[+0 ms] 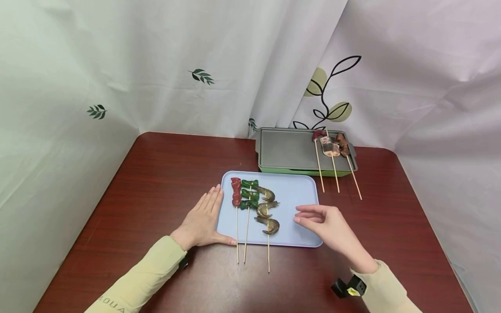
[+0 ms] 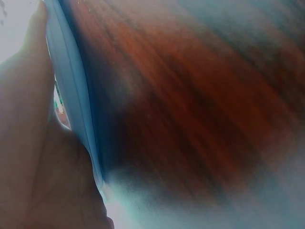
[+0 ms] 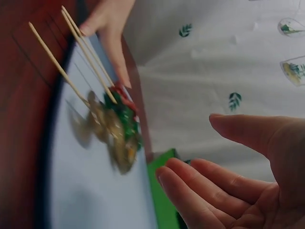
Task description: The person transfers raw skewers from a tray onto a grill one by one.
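A pale blue tray [image 1: 289,182] lies on the table with three skewers on it: a red meat skewer [image 1: 236,191], a green pepper skewer [image 1: 249,194] and a shrimp skewer [image 1: 268,211]. Their sticks stick out past the near rim. My left hand [image 1: 201,219] rests along the tray's left edge, fingers straight, thumb at the near rim by the sticks. Over the right part of the tray hovers my right hand [image 1: 322,221], thumb and fingers apart with nothing between them. In the right wrist view the shrimps [image 3: 114,138] lie beyond that hand's fingertips [image 3: 167,179].
Behind the tray stands a grey griddle [image 1: 287,148] with a green base. On its right side lie a dark red skewer [image 1: 318,135], a fish-chunk skewer [image 1: 330,147] and a brown meat skewer [image 1: 342,144], sticks overhanging the front. White curtains [image 1: 176,100] enclose the table.
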Action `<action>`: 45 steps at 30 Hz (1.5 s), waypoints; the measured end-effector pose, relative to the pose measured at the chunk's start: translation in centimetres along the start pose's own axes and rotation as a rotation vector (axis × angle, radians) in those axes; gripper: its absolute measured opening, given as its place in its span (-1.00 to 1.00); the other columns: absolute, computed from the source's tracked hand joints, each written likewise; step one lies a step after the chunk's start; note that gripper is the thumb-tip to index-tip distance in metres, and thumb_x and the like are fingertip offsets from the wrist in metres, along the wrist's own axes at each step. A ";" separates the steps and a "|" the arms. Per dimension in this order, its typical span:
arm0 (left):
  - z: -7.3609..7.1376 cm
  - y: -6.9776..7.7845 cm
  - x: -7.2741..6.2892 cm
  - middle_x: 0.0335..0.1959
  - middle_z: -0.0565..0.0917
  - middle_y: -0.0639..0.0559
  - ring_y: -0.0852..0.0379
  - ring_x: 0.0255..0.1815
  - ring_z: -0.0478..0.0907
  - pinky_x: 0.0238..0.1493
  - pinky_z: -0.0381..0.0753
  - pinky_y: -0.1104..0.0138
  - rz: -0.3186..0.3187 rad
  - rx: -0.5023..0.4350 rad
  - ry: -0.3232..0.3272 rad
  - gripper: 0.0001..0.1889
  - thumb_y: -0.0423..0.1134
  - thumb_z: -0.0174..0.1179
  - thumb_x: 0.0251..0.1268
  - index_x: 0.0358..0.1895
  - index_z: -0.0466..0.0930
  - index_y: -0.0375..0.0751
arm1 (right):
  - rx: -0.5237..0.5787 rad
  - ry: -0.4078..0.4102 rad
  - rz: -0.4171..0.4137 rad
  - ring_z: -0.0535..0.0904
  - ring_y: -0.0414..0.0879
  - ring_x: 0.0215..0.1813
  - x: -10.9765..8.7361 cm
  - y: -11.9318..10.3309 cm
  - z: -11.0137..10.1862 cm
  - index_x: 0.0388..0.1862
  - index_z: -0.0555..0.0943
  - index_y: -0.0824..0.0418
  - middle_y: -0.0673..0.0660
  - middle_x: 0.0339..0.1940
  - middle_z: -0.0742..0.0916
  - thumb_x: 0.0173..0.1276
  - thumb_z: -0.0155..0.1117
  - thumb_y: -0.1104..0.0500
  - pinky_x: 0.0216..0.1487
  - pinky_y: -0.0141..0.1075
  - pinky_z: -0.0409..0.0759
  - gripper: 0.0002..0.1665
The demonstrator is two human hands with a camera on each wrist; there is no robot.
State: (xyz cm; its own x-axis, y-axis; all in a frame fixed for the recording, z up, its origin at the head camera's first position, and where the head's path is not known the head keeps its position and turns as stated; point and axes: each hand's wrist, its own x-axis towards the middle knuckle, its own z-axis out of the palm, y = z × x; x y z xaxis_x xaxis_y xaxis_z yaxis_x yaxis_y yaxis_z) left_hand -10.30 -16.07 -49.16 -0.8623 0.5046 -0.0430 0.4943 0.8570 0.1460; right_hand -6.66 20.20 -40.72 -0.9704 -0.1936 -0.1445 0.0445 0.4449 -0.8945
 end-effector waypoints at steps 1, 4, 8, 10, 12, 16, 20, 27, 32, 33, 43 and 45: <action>0.0 0.0 0.0 0.64 -0.15 -0.33 -0.17 0.65 -0.23 0.58 -0.17 0.05 0.001 -0.001 0.000 0.57 0.83 -0.03 -0.23 0.60 -0.15 -0.48 | 0.010 -0.014 0.007 0.76 -0.13 -0.10 -0.1 0.1 0.3 0.14 0.70 0.36 0.09 -0.14 0.82 0.33 0.50 0.08 -0.10 -0.36 0.65 -0.50; 0.0 0.0 0.0 0.64 -0.15 -0.33 -0.17 0.65 -0.23 0.58 -0.17 0.05 0.003 -0.004 0.004 0.57 0.83 -0.03 -0.23 0.60 -0.14 -0.48 | 0.042 -0.064 0.008 0.76 -0.11 -0.10 -0.1 0.6 1.0 0.13 0.68 0.41 0.11 -0.15 0.82 0.35 0.47 0.10 -0.10 -0.37 0.65 -0.51; 0.0 0.0 0.0 0.64 -0.15 -0.33 -0.17 0.65 -0.22 0.58 -0.17 0.05 0.004 -0.002 0.006 0.57 0.83 -0.03 -0.23 0.60 -0.14 -0.48 | 0.078 -0.129 0.004 0.76 -0.08 -0.10 -0.3 1.2 2.0 0.11 0.67 0.46 0.15 -0.17 0.82 0.37 0.46 0.12 -0.12 -0.39 0.65 -0.52; 0.0 0.0 0.0 0.64 -0.15 -0.33 -0.17 0.65 -0.22 0.58 -0.16 0.05 0.004 0.002 0.005 0.57 0.83 -0.04 -0.23 0.60 -0.14 -0.48 | 0.098 -0.156 0.015 0.76 -0.09 -0.10 -0.4 1.5 2.6 0.10 0.67 0.47 0.15 -0.18 0.82 0.37 0.45 0.14 -0.12 -0.40 0.65 -0.53; 0.0 0.0 0.0 0.64 -0.15 -0.33 -0.17 0.65 -0.22 0.58 -0.16 0.05 0.003 0.007 0.004 0.57 0.83 -0.05 -0.23 0.60 -0.14 -0.48 | 0.136 -0.183 0.027 0.75 -0.11 -0.10 -0.5 1.8 3.2 0.10 0.66 0.50 0.17 -0.19 0.82 0.37 0.44 0.16 -0.13 -0.39 0.66 -0.53; 0.0 0.0 0.0 0.64 -0.15 -0.33 -0.16 0.65 -0.23 0.58 -0.17 0.06 0.001 0.011 0.000 0.57 0.83 -0.04 -0.23 0.60 -0.15 -0.48 | 0.252 -0.234 0.074 0.74 -0.14 -0.10 -0.9 2.2 4.1 0.14 0.60 0.57 0.24 -0.16 0.81 0.40 0.41 0.21 -0.11 -0.33 0.69 -0.50; 0.0 0.0 0.0 0.64 -0.16 -0.33 -0.17 0.65 -0.23 0.58 -0.17 0.06 -0.001 0.007 -0.001 0.57 0.83 -0.03 -0.23 0.60 -0.16 -0.48 | 0.343 -0.270 0.130 0.74 -0.11 -0.10 -1.3 2.5 4.9 0.16 0.58 0.59 0.29 -0.15 0.80 0.40 0.40 0.22 -0.08 -0.27 0.70 -0.48; 0.0 0.0 0.1 0.64 -0.16 -0.34 -0.17 0.65 -0.23 0.58 -0.17 0.05 0.004 0.009 0.006 0.57 0.84 -0.06 -0.23 0.60 -0.15 -0.48 | 0.373 -0.316 0.159 0.75 -0.04 -0.13 -1.8 2.9 6.2 0.08 0.64 0.56 0.30 -0.18 0.79 0.39 0.40 0.24 -0.10 -0.22 0.72 -0.57; 0.1 -0.1 0.1 0.64 -0.15 -0.34 -0.17 0.65 -0.23 0.58 -0.16 0.05 0.006 0.012 0.008 0.57 0.85 -0.08 -0.23 0.60 -0.15 -0.48 | 0.386 -0.349 0.187 0.76 -0.01 -0.17 -2.1 3.3 7.0 0.06 0.66 0.54 0.30 -0.19 0.80 0.39 0.40 0.23 -0.12 -0.22 0.73 -0.59; 0.1 -0.1 0.1 0.64 -0.15 -0.34 -0.17 0.65 -0.22 0.58 -0.16 0.05 0.006 0.012 0.008 0.57 0.85 -0.08 -0.23 0.60 -0.15 -0.48 | 0.392 -0.357 0.192 0.76 0.00 -0.18 -2.2 3.4 7.1 0.06 0.66 0.54 0.30 -0.19 0.80 0.39 0.40 0.23 -0.12 -0.22 0.73 -0.59; 0.2 -0.1 0.0 0.64 -0.15 -0.34 -0.17 0.65 -0.23 0.58 -0.16 0.05 0.006 0.011 0.012 0.57 0.84 -0.07 -0.23 0.60 -0.15 -0.48 | 0.484 -0.420 0.254 0.77 0.03 -0.15 -2.4 3.9 8.1 0.23 0.50 0.64 0.33 -0.17 0.79 0.41 0.37 0.25 -0.09 -0.15 0.73 -0.43; 0.2 0.0 0.0 0.64 -0.15 -0.34 -0.17 0.65 -0.22 0.58 -0.15 0.05 0.005 0.010 0.011 0.57 0.84 -0.07 -0.23 0.60 -0.15 -0.48 | 0.495 -0.421 0.260 0.77 0.03 -0.15 -2.4 3.9 8.2 0.23 0.49 0.64 0.32 -0.17 0.79 0.41 0.37 0.25 -0.09 -0.15 0.73 -0.43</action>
State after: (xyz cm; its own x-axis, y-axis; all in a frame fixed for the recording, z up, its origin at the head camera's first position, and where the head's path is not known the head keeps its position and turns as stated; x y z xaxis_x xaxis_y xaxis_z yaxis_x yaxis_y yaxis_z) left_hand -10.31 -16.08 -49.36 -0.8611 0.5075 -0.0315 0.4993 0.8556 0.1365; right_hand -2.23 15.21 -47.40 -0.7437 -0.5015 -0.4420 0.4627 0.0911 -0.8818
